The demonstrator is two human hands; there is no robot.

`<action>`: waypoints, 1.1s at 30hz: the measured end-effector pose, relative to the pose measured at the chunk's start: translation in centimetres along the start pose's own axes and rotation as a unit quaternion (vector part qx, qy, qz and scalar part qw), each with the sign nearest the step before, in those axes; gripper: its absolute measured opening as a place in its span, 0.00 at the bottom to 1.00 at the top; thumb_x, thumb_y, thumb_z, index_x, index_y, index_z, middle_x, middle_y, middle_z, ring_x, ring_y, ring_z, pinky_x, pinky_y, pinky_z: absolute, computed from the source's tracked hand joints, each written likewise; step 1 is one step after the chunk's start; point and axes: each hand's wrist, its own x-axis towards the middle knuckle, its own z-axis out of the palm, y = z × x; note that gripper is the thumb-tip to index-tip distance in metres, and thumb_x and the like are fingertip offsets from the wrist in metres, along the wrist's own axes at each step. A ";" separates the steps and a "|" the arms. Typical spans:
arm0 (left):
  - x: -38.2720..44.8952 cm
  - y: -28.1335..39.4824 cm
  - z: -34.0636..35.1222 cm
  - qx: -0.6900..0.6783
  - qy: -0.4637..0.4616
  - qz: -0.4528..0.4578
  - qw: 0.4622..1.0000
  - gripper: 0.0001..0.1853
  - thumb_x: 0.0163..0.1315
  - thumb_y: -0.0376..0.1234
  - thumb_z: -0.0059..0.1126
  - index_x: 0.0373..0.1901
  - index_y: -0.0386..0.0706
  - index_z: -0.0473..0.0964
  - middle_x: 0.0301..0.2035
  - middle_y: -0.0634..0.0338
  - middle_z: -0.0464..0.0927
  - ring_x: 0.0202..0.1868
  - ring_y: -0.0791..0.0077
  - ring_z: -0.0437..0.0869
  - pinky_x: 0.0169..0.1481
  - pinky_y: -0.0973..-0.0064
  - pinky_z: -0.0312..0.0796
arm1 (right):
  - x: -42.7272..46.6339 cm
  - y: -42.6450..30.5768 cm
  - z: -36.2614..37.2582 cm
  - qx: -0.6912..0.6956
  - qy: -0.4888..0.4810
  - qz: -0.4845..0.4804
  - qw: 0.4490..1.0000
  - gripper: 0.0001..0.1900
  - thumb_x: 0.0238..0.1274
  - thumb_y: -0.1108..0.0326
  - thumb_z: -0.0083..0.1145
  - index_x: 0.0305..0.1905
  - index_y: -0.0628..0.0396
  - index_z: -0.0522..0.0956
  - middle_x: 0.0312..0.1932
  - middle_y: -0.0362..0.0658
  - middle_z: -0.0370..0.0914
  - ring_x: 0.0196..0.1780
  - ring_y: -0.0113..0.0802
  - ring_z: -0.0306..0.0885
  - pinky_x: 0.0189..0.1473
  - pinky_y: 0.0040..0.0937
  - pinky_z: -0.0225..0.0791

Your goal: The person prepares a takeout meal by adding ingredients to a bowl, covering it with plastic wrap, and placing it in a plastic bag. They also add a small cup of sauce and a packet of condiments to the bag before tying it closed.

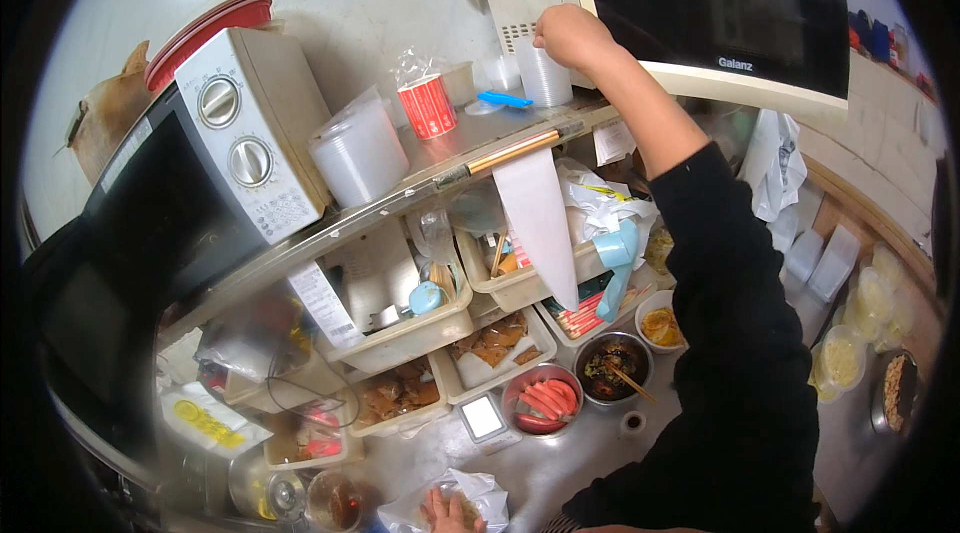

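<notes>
My right hand reaches up to the shelf, its fingers curled on the top of a stack of round clear plastic lids or tubs. Just left of that stack lies a bright blue plastic tool. Down at the bottom edge, my left hand rests with fingers apart on a white plastic bag. Something pale shows inside the bag, mostly covered by the hand. Nearer the middle of the counter stand a steel bowl of red sausages and a steel bowl of dark sauce with chopsticks in it.
A Galanz microwave overhangs the shelf at right; another microwave stands left. Between them are a red paper tub and stacked clear lids. Below the shelf edge hang a white paper strip and several plastic bins.
</notes>
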 end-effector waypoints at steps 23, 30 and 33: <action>-0.5 0.9 -4.8 -0.191 0.295 0.125 0.928 0.22 0.52 0.28 0.57 0.51 0.30 0.73 0.44 0.41 0.77 0.46 0.45 0.77 0.53 0.55 0.68 | 8.3 -6.5 8.9 -0.125 -0.145 -0.093 0.977 0.13 0.55 0.71 0.50 0.42 0.55 0.83 0.47 0.53 0.80 0.50 0.47 0.80 0.48 0.43 0.73; -0.4 0.1 -4.8 -0.171 0.316 0.118 0.926 0.11 0.55 0.30 0.59 0.38 0.34 0.77 0.38 0.46 0.79 0.42 0.49 0.79 0.51 0.57 0.71 | 9.4 -4.7 14.0 -0.110 -0.131 -0.044 0.984 0.13 0.54 0.72 0.50 0.41 0.56 0.83 0.46 0.53 0.80 0.50 0.49 0.79 0.48 0.43 0.73; -0.1 -0.1 -4.8 -0.177 0.298 0.118 0.931 0.11 0.54 0.29 0.59 0.38 0.34 0.77 0.36 0.46 0.78 0.41 0.49 0.79 0.51 0.58 0.72 | 9.4 -4.3 13.6 -0.148 -0.153 -0.059 0.975 0.13 0.54 0.73 0.50 0.41 0.58 0.83 0.46 0.54 0.80 0.49 0.50 0.79 0.48 0.43 0.74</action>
